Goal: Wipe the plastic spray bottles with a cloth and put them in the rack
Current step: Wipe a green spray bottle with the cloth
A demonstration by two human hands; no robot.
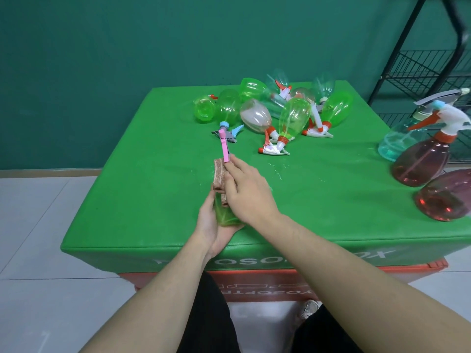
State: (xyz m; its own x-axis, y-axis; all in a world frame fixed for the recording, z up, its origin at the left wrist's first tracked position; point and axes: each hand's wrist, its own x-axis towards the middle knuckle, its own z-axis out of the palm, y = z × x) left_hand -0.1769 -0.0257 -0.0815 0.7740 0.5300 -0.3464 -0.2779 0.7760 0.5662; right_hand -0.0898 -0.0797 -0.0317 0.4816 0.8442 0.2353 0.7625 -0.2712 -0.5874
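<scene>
Upside-down white letters, perhaps "YOSOFTE", on red crate (254,281)

Occluded and cropped items

The right hand (248,193) and folded brown cloth (219,175) hide most of the green plastic spray bottle (225,217); the frame edge crops the black wire rack (430,70).

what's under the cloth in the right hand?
Under the brown cloth sits a green spray bottle, held from below by the left hand. The right hand presses the cloth on. The bottle's neck is covered; only its pink trigger pokes out.
</scene>
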